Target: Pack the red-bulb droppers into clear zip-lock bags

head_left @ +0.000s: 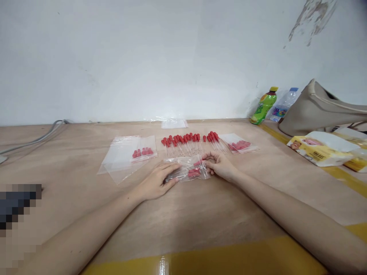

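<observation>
A small clear plastic bag [187, 170] with a few red-capped droppers inside lies on the wooden table [200, 214]. My left hand [157, 181] rests on the bag's left end, fingers curled over it. My right hand [218, 165] pinches the bag's right end. Just behind the bag, a row of several loose red-capped droppers [190, 142] lies on the table. A filled bag of droppers [239, 145] sits to the right of the row. Another filled bag [143, 152] lies to the left, on top of empty clear bags [120, 160].
A green bottle [264, 105] and a clear water bottle [282, 105] stand against the white wall at the right, beside a beige handbag [318, 110]. A pack of tissues [321, 148] lies in front of it. Grey cables [43, 135] run along the far left. Yellow tape [218, 261] marks the front edge.
</observation>
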A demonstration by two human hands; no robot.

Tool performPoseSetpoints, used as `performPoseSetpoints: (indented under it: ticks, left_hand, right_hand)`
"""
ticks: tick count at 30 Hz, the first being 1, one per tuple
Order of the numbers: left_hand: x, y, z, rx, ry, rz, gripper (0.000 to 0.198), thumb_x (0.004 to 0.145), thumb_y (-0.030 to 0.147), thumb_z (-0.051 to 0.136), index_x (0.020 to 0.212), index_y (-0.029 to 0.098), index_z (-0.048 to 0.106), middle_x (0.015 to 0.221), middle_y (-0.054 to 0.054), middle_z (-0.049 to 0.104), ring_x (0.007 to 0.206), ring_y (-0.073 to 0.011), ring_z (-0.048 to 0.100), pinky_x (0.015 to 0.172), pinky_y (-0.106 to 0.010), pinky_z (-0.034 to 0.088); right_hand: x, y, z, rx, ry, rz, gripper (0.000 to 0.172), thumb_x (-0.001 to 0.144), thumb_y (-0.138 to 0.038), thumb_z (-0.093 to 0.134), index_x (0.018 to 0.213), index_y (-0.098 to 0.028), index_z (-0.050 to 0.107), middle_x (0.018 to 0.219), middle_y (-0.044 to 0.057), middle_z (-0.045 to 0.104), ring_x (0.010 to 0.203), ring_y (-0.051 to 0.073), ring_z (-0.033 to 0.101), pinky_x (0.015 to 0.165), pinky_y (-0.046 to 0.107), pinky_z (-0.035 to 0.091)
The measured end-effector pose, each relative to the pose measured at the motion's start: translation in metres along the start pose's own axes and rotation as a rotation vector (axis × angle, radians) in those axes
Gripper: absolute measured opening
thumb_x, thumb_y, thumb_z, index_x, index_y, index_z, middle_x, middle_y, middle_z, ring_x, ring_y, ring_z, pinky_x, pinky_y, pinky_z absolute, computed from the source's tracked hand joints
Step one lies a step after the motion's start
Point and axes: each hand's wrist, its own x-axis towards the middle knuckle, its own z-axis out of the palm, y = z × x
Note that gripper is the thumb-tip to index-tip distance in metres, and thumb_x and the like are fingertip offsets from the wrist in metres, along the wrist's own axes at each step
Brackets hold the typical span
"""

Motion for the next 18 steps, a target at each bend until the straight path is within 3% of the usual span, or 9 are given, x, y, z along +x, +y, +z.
performPoseSetpoints:
  ticks: [3,6,9,12,14,18]
  left_hand:
    - [0.0000,-0.0005,0.0001,0.002,-0.009,-0.007,0.040,0.086,0.030,0.045,0.125,0.021,0.043,0.121,-0.008,0.052,0.110,-0.0219,0.048,0.094,-0.039,0.039]
    - [-0.0006,-0.0010,0.0005,0.009,-0.004,-0.003,0.039,0.086,0.030,0.046,0.124,0.021,0.044,0.121,-0.007,0.052,0.111,-0.0218,0.047,0.095,-0.039,0.038]
    - [-0.0008,-0.0011,0.0005,0.011,0.004,0.012,0.039,0.086,0.030,0.046,0.124,0.023,0.045,0.122,-0.006,0.052,0.112,-0.0222,0.047,0.095,-0.040,0.038]
    - [-0.0003,-0.0006,0.0001,0.001,0.008,0.027,0.038,0.086,0.030,0.046,0.124,0.022,0.046,0.122,-0.006,0.052,0.111,-0.0219,0.047,0.095,-0.040,0.039]
    - [0.0002,0.0002,-0.0004,0.001,0.000,0.029,0.038,0.087,0.030,0.045,0.124,0.021,0.046,0.122,-0.007,0.052,0.112,-0.0216,0.047,0.096,-0.039,0.038]
    - [0.0009,0.0018,-0.0014,0.008,-0.009,0.015,0.038,0.086,0.031,0.045,0.123,0.022,0.047,0.122,-0.007,0.052,0.112,-0.0216,0.047,0.096,-0.039,0.038]
  right_hand:
    - [0.0004,0.0012,-0.0007,-0.040,-0.040,-0.004,0.028,0.058,-0.031,0.068,0.076,-0.016,0.054,0.048,-0.008,0.051,0.037,0.004,0.043,0.034,0.015,0.032]
    - [0.0010,0.0035,0.0004,-0.084,0.007,-0.042,0.027,0.057,-0.034,0.068,0.073,-0.016,0.055,0.048,-0.006,0.051,0.038,0.005,0.041,0.036,0.017,0.031]
    - [-0.0004,0.0047,0.0014,-0.215,0.049,-0.178,0.024,0.059,-0.033,0.066,0.073,-0.016,0.058,0.046,-0.007,0.047,0.040,0.005,0.039,0.039,0.018,0.031]
    - [-0.0028,0.0037,0.0016,-0.324,-0.029,-0.260,0.023,0.061,-0.031,0.066,0.079,-0.016,0.060,0.044,-0.009,0.042,0.040,0.006,0.037,0.040,0.018,0.030]
    - [-0.0026,0.0031,0.0014,-0.332,-0.069,-0.231,0.025,0.062,-0.030,0.066,0.081,-0.016,0.059,0.047,-0.007,0.046,0.042,0.006,0.040,0.041,0.018,0.031]
    - [0.0039,0.0066,-0.0001,-0.321,-0.029,-0.191,0.023,0.065,-0.032,0.063,0.078,-0.014,0.059,0.064,0.001,0.061,0.054,0.010,0.052,0.047,0.020,0.040]
